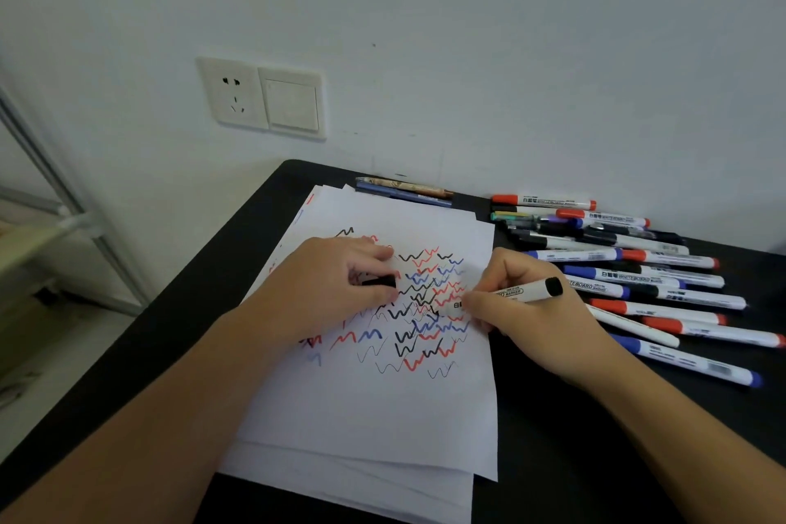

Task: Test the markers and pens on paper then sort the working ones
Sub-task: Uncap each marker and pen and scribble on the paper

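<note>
A stack of white paper [374,408] lies on the black table, its top sheet covered with black, red and blue squiggles. My right hand [536,311] grips a white whiteboard marker with a black end [531,291], its tip down on the paper among the squiggles. My left hand [336,281] rests on the paper and pinches the marker's black cap [380,281]. A pile of several markers and pens [629,268] with red, blue and black caps lies to the right of the paper.
Two pens [404,189] lie at the back edge of the black table [565,438] against the white wall. A wall socket and switch [263,98] sit above the table's left corner. A metal-framed shelf [51,200] stands at the left.
</note>
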